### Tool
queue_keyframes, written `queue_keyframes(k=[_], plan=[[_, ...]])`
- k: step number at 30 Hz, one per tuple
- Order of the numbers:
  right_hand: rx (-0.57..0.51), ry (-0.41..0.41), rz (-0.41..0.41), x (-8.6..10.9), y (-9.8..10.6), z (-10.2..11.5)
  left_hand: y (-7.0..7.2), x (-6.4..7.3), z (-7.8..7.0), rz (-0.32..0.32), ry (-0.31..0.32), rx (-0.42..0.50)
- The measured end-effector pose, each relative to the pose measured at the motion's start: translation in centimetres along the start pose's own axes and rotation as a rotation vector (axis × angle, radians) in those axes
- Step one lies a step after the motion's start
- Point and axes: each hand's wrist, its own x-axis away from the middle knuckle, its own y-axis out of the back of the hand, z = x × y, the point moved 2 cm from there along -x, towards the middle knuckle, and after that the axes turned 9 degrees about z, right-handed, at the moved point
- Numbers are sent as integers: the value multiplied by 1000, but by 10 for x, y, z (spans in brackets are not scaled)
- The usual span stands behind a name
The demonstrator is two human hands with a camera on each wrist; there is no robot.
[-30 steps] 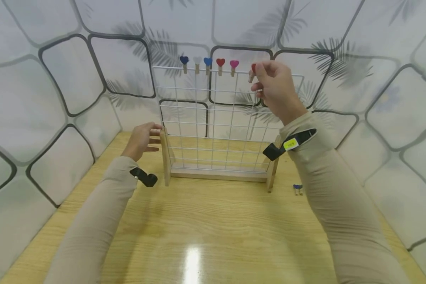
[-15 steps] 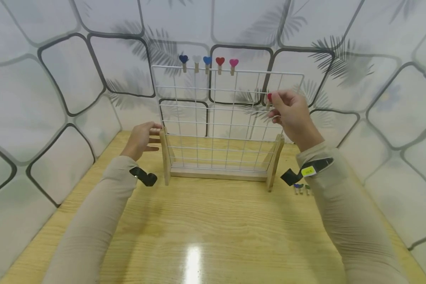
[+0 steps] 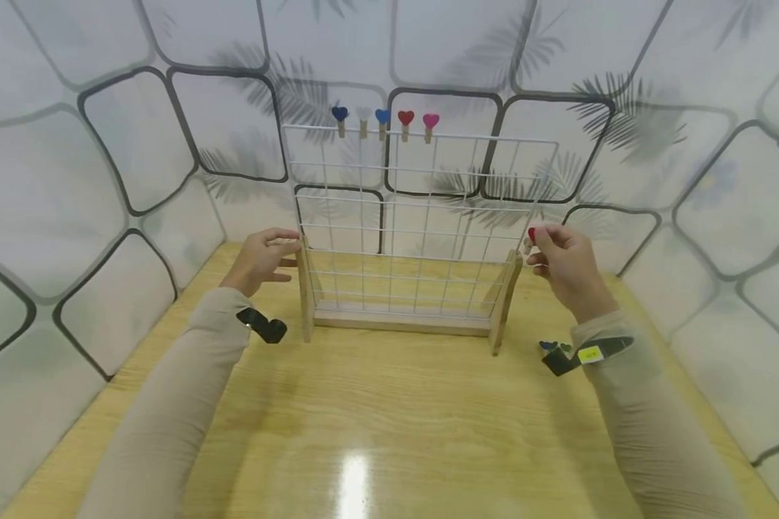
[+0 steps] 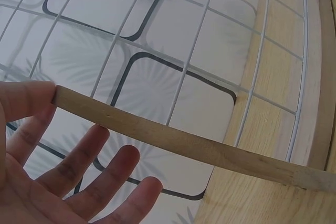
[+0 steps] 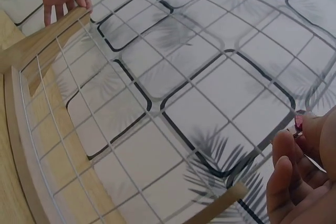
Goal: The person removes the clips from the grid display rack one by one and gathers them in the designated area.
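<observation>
One clip [image 3: 531, 234] lower, five on rail [image 3: 493, 138]

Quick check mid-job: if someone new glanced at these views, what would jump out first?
Probably the five bright heart-topped clothespins lined up along the top edge of the white wire grid, with none toward its right end. Next, the red heart clip pinched in the right hand, near the top of the right wooden upright. Then the left hand, touching the top of the left wooden upright.
</observation>
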Motion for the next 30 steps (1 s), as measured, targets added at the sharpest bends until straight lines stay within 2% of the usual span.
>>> queue_keyframes(k=[7, 19, 26, 30], plan=[[-7, -35, -36, 18, 32, -25, -1, 0, 4, 11, -1, -9], [-15, -104, -54, 44, 78, -60, 1, 3, 1, 2, -17, -12], [102, -139, -78, 58, 104, -79, 1, 2, 0, -2, -12, -12], [118, -184, -84, 63, 118, -89, -1, 1, 0, -3, -8, 2]])
